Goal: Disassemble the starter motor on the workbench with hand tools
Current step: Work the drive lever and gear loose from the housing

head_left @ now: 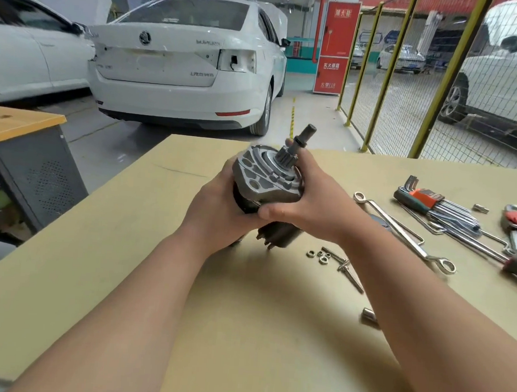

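Starter motor [264, 181] held above workbench [102, 262], frame centre, pinion up. Left hand [217, 205] wrapped round body, right hand [299, 198] clamped on drive-end housing — pull housing straight along shaft, no twisting. No containers visible — loose nuts [318, 255] and long bolts [348, 269] lie bare, lower right.

Dull grey cast-metal starter motor [267, 178], shiny chrome wrench [400, 231], matt smooth tan workbench [125, 278].
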{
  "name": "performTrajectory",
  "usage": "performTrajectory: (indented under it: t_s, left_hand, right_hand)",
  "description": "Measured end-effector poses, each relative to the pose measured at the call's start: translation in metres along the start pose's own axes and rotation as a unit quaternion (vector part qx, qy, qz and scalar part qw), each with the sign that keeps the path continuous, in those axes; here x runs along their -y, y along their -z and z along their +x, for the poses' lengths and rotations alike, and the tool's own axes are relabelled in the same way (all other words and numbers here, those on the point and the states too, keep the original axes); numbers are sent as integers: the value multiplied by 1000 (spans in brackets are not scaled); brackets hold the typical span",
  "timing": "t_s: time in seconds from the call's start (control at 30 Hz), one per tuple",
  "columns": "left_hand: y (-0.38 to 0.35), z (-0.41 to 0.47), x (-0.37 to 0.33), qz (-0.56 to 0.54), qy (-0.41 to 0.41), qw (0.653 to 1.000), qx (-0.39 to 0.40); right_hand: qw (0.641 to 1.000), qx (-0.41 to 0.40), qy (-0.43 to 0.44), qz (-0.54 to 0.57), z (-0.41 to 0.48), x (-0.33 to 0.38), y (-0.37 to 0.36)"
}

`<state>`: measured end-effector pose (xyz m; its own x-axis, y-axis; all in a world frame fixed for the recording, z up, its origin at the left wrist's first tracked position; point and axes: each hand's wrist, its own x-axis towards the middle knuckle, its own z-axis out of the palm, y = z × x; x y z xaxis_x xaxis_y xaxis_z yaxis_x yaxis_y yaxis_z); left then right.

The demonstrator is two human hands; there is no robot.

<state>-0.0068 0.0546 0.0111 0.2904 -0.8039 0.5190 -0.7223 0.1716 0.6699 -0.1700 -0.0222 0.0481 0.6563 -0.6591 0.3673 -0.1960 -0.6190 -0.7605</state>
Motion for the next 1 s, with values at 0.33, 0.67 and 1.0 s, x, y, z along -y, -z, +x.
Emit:
performTrajectory:
  t_s: [0.33,0.67,1.0]
  left_hand:
    - [24,-2,-14,91,9,994,64]
    - [28,-16,19,-25,34,999,-32]
    - [32,-36,25,-44,-1,997,-56]
  right_hand:
    - [966,-138,-13,217,-3,6,20]
    - [970,-79,-228,-1,3,-28,25]
    - [924,70,-238,-290,44,-50,-16]
